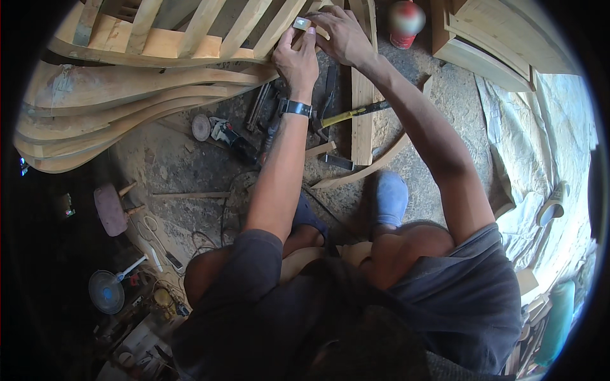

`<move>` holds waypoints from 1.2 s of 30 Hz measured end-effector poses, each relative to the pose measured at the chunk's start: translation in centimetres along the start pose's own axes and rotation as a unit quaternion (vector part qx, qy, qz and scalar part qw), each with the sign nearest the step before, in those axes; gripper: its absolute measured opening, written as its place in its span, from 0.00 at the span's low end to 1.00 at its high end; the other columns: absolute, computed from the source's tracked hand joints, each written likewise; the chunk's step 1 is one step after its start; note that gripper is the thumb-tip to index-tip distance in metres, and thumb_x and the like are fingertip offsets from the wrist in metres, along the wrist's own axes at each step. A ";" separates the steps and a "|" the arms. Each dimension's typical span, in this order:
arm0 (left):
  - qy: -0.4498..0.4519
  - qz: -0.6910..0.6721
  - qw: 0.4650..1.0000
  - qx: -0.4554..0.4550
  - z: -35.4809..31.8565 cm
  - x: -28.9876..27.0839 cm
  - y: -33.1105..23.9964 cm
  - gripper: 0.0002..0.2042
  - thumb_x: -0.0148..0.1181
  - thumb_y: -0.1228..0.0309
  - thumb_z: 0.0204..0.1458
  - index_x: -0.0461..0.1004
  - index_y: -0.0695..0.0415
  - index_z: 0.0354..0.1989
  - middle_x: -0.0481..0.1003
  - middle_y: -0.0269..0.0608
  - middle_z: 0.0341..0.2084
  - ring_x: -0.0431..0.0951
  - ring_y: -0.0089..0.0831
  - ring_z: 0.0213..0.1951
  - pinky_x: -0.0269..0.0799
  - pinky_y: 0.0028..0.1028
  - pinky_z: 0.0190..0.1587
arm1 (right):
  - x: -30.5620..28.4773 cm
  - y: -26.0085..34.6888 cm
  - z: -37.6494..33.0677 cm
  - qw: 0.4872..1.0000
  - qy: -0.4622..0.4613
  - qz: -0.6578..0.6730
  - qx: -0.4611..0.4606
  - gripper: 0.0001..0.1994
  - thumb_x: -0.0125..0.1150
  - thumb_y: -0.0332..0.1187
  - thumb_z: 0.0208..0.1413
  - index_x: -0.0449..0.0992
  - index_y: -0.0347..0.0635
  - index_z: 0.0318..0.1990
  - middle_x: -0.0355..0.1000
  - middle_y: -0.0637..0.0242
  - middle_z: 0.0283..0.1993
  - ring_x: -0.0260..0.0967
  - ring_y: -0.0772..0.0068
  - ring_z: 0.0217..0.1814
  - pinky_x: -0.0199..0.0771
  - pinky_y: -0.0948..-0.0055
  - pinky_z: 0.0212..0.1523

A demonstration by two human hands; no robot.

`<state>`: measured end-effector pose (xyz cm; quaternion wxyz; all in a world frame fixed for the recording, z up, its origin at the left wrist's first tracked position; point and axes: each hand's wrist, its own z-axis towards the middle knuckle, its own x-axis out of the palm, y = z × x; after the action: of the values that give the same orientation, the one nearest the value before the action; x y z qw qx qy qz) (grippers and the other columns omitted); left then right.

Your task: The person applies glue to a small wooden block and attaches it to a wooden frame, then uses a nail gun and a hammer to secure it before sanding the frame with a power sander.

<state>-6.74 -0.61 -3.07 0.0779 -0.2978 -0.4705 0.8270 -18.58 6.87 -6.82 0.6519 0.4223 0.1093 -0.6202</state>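
Slatted wooden frame (159, 44): landmark; upper left of view, curved slats and rails.
Small pale-topped piece (302, 23): at the frame's right end; whether it touches the wood, cannot tell.
Left hand (297, 66): at the frame's right end, thumb and forefinger pinching the piece; dark watch (295, 107) on wrist.
Right hand (343, 37): just right of the frame's end, fingers bent over toward the piece; grip on it or mere contact, cannot tell.
Angle grinder (232, 141): on the floor, below the frame's right part.
Hammer (349, 115): below and right of the frame, yellow-and-black handle lying across a wooden board (361, 143).
Curved wooden strip (384, 159): farther below and right of the frame, beside the board.
Red container (403, 39): well right of the frame.
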 end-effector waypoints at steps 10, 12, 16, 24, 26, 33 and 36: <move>-0.009 -0.003 1.000 0.017 0.5 0.4 2.0 0.19 0.61 0.63 0.63 0.79 0.70 0.50 0.83 0.52 0.42 0.84 0.39 0.45 0.75 0.35 0.51 | -0.7 1.0 0.8 0.998 0.027 0.062 -0.003 0.19 0.64 0.36 0.53 0.78 0.42 0.53 0.75 0.58 0.56 0.64 0.49 0.65 0.65 0.49 0.63; -0.015 -0.004 1.000 0.020 0.6 0.5 2.3 0.18 0.61 0.63 0.63 0.78 0.70 0.50 0.83 0.53 0.43 0.84 0.40 0.46 0.75 0.35 0.51 | -0.5 1.0 0.9 0.998 0.027 0.064 -0.002 0.19 0.63 0.36 0.53 0.78 0.41 0.52 0.75 0.58 0.55 0.64 0.49 0.64 0.65 0.49 0.63; -0.040 0.006 0.998 0.045 0.4 0.8 2.4 0.18 0.60 0.63 0.64 0.78 0.69 0.50 0.83 0.55 0.44 0.84 0.44 0.46 0.75 0.38 0.51 | 0.0 0.8 1.2 0.999 0.032 0.036 -0.018 0.18 0.64 0.36 0.53 0.78 0.41 0.51 0.75 0.57 0.55 0.65 0.48 0.64 0.65 0.49 0.63; -0.062 0.062 0.995 0.048 0.5 0.8 2.9 0.16 0.60 0.63 0.63 0.79 0.67 0.48 0.84 0.54 0.39 0.84 0.46 0.43 0.75 0.40 0.49 | -1.2 -2.2 3.9 0.980 0.185 0.071 -0.035 0.20 0.64 0.35 0.56 0.78 0.45 0.57 0.76 0.58 0.58 0.68 0.48 0.63 0.69 0.48 0.60; -0.049 0.060 0.997 0.022 0.6 1.0 3.0 0.16 0.61 0.63 0.63 0.79 0.66 0.46 0.84 0.52 0.37 0.84 0.46 0.42 0.75 0.40 0.48 | -1.6 -2.8 5.2 0.966 0.239 0.083 -0.057 0.20 0.63 0.34 0.56 0.78 0.46 0.57 0.77 0.57 0.57 0.70 0.50 0.61 0.69 0.49 0.59; -0.071 0.037 0.995 0.060 0.5 0.7 2.5 0.13 0.60 0.68 0.62 0.80 0.68 0.43 0.84 0.53 0.39 0.84 0.43 0.41 0.75 0.37 0.47 | -1.5 -2.4 6.0 0.947 0.266 0.174 -0.050 0.21 0.59 0.28 0.55 0.77 0.44 0.58 0.79 0.47 0.47 0.77 0.42 0.48 0.76 0.55 0.49; -0.044 0.046 0.996 0.060 -0.3 2.0 1.3 0.13 0.58 0.70 0.62 0.78 0.71 0.43 0.83 0.56 0.39 0.84 0.47 0.41 0.75 0.38 0.48 | -1.3 -4.3 5.5 0.949 0.277 0.138 -0.065 0.21 0.59 0.29 0.55 0.76 0.43 0.58 0.79 0.46 0.48 0.77 0.43 0.50 0.76 0.54 0.50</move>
<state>-8.02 -0.27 -5.07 0.0370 -0.2769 -0.4093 0.8686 -24.86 4.57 -4.33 0.7012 0.5452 0.2669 -0.3740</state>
